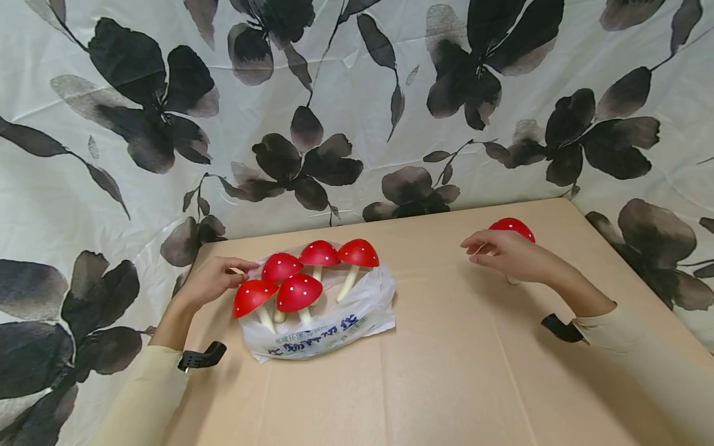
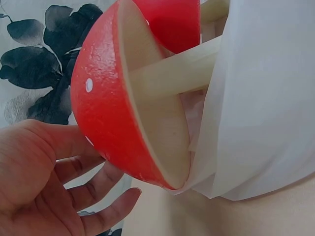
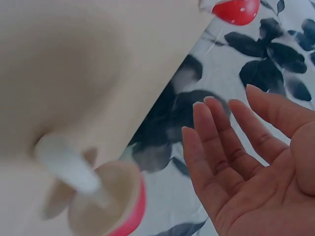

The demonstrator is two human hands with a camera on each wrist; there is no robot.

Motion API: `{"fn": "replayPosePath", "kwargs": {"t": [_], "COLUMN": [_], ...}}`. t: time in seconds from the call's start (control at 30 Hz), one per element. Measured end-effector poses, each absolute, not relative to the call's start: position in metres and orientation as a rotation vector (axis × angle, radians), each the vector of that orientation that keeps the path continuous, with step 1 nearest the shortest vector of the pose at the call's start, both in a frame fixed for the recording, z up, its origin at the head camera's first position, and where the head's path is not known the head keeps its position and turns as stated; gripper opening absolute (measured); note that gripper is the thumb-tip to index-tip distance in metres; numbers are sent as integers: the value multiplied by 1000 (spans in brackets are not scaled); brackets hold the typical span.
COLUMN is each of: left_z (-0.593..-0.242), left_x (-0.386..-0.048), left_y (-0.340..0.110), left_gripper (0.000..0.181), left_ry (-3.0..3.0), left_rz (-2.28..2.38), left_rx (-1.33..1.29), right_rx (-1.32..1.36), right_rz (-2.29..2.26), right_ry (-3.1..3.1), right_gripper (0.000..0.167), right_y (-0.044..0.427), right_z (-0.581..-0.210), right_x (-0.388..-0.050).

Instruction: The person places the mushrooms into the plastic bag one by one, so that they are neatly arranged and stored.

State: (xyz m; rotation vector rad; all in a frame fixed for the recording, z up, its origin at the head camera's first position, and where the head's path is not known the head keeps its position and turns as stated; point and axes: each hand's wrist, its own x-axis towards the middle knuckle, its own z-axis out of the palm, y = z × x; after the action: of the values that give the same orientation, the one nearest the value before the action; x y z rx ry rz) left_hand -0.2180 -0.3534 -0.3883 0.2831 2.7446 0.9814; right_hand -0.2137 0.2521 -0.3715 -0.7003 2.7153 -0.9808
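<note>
Several toy mushrooms with red, white-dotted caps (image 1: 299,292) and pale stems lie in a white plastic bag (image 1: 329,341) on the left of the table. My left hand (image 1: 214,282) is at the bag's left edge. In the left wrist view, the fingers of my left hand (image 2: 54,172) are loosely extended beside a red mushroom cap (image 2: 106,108); the index fingertip is hidden behind it. My right hand (image 1: 510,254) hovers with relaxed fingers and nothing in it. Behind it a single mushroom (image 1: 513,227) stands upright, partly hidden; the right wrist view shows its stem (image 3: 69,164) touching the table.
The tan table (image 1: 435,359) has its back edge against a white cloth with dark flowers (image 1: 334,80). That cloth also hangs past the table's left and right edges. A black strap device (image 1: 202,357) is on my left wrist, another (image 1: 560,328) on my right.
</note>
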Motion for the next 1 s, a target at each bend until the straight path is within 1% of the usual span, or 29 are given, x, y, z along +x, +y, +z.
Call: {"fn": "replayPosePath", "kwargs": {"t": [0.27,0.43,0.6,0.8,1.0], "left_z": [-387,-388,-391,-392,-390], "left_x": [-219,-220,-220,-219,-217], "left_y": [-352,-352,-353,-354,-354], "left_gripper": [33,33,33,33,33], "left_ry": [2749,2766,2769,2768,2771], "left_rz": [984,973,975,985,983], "left_rx": [312,307,290,287,292], "right_rx": [-558,-498,-407,-434,-417], "right_rz": [-880,-825,-818,-785,-925], "right_ry": [2810,2834,2811,2799,2703], "right_gripper": [37,34,34,36,38], "right_y": [292,313,325,336,341], "right_z": [-382,-390,-394,-403,-417], "right_x": [-209,-206,-203,-201,-203]}}
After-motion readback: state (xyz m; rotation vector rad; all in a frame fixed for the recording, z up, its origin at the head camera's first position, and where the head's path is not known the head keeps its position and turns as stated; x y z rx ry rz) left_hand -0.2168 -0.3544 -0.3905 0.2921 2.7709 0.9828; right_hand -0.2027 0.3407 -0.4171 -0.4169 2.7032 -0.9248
